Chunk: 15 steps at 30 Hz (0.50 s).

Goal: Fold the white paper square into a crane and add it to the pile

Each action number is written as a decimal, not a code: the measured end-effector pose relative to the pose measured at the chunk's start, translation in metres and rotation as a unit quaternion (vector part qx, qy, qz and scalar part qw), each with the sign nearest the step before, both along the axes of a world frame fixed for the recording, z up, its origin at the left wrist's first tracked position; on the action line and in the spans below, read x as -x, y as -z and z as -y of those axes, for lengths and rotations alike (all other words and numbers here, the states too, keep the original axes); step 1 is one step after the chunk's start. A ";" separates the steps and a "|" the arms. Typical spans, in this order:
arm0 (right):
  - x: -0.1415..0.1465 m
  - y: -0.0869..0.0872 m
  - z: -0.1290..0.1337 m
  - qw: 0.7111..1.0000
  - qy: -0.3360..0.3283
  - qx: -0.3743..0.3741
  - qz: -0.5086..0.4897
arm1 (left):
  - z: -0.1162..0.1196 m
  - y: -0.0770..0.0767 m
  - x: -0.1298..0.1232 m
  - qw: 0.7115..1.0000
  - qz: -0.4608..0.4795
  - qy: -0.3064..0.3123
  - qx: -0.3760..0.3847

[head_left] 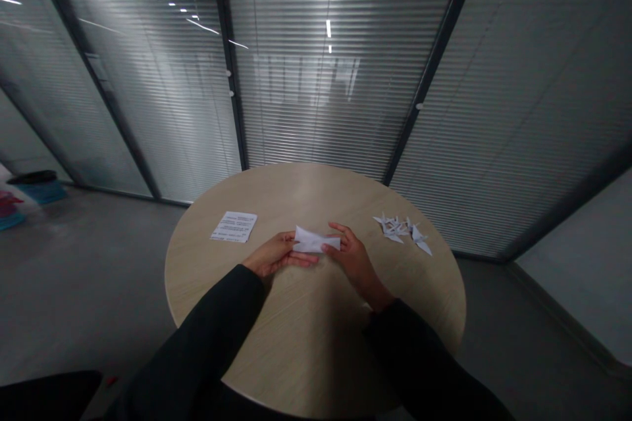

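Over the middle of the round table, a folded white sheet of paper point(311, 241) is held between both of my hands. My left hand point(279, 255) grips its left end, with the thumb on top and the fingers reaching underneath. At the right end, my right hand point(351, 256) pinches the paper with the thumb, while its index finger is raised above the edge. To the right lie several folded white paper cranes point(394, 228) in a small heap. A stack of printed paper sheets point(234, 227) rests on the left side.
The round wooden table point(296, 316) stands close to a glass partition with blinds point(320, 112). A blue bin point(43, 187) with a dark rim is on the floor at far left, near a red and blue object point(8, 210). A white wall point(582, 270) rises at right.
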State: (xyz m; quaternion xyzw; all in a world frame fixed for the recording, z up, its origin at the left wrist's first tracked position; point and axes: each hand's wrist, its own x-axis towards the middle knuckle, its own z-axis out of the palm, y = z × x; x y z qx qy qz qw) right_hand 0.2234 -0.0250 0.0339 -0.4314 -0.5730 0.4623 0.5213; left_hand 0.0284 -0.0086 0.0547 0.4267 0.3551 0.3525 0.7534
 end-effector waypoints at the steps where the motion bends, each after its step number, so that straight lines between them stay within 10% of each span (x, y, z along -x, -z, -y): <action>1: 0.000 0.000 0.000 1.000 0.014 0.000 0.004 | 0.000 0.000 -0.001 1.000 0.006 0.004 -0.001; 15: -0.001 0.007 -0.004 0.995 0.077 -0.011 0.068 | 0.006 0.008 -0.014 0.976 -0.055 -0.078 -0.197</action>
